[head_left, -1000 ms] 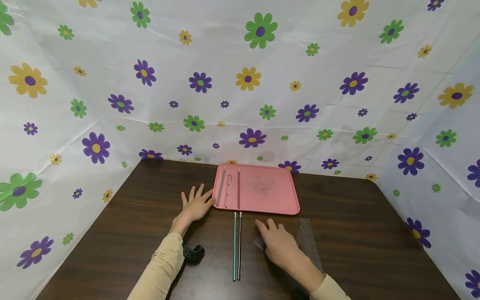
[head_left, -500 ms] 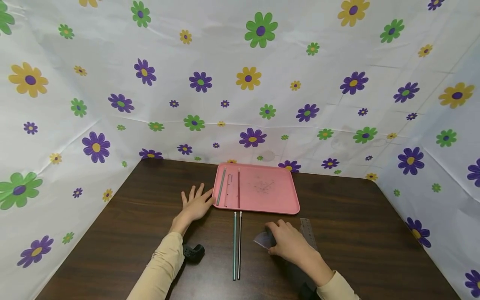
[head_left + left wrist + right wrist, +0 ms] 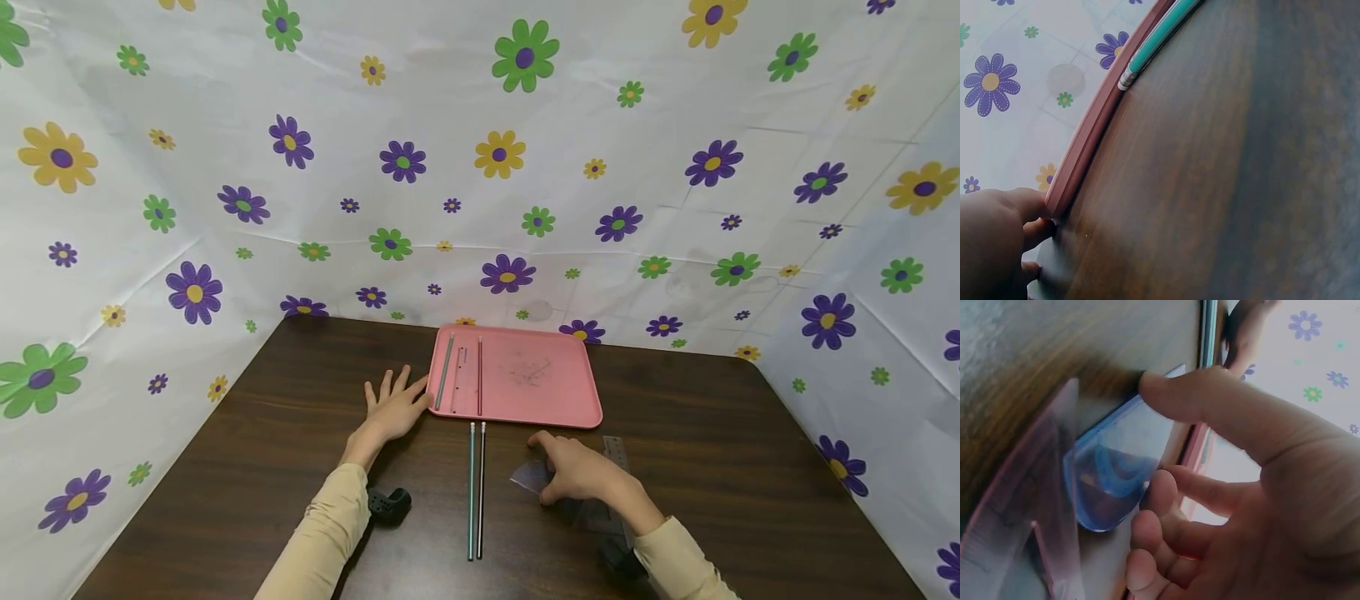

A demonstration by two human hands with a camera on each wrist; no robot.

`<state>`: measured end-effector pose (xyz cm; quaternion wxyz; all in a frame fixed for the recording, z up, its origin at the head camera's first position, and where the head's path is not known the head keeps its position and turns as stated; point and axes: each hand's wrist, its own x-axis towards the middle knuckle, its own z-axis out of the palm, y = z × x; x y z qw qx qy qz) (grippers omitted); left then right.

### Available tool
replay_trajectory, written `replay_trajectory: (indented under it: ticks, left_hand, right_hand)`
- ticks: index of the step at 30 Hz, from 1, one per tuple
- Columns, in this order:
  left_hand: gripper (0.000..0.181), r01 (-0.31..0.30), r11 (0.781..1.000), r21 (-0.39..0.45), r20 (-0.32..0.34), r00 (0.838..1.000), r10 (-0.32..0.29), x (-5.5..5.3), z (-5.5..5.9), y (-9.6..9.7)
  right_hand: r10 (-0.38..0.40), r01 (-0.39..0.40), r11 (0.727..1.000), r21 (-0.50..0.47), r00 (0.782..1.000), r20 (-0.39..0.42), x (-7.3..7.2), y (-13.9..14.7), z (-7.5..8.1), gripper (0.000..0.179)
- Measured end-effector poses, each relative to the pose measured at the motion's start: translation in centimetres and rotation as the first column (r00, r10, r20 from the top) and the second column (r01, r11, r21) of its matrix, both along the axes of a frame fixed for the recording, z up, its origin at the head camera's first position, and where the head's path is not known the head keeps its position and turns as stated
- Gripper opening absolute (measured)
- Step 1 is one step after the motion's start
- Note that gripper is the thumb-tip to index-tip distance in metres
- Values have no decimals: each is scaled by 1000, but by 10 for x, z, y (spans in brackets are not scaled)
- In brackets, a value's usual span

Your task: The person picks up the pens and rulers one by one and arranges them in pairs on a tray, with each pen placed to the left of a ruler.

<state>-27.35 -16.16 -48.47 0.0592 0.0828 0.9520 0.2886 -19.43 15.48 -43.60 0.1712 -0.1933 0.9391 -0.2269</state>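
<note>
Blue-tinted, the protractor [image 3: 1124, 464], nearer me than the tray [image 3: 543, 387], may slip: my right hand [image 3: 585, 475] pinches only its thin edges.

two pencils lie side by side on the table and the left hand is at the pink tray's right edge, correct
Wrong edge: the head view shows the left hand at the left edge of the pink tray. The pencils are as you say.
</note>
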Motion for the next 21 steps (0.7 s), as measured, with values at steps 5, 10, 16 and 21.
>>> replay_trajectory:
  ticks: [5,10,16,21]
  left_hand:
    - [57,-7,1000,0,0,1000,7,0,0,0]
    - [56,-5,1000,-11,2,1000,5,-1,-1,0]
    - [56,-5,1000,-15,-2,1000,4,-1,-1,1]
    - [56,-7,1000,-17,-5,1000,7,-2,-1,1]
  right_hand:
    - [-48,50,998,37,997,-55,2,-2,0,74]
    - [-43,46,998,47,998,-54,2,-3,1,76]
    - [-4,4,1000,12,1000,-16,1,0,0,85]
    - [4,-4,1000,-3,1000,-9,-2,2,-3,90]
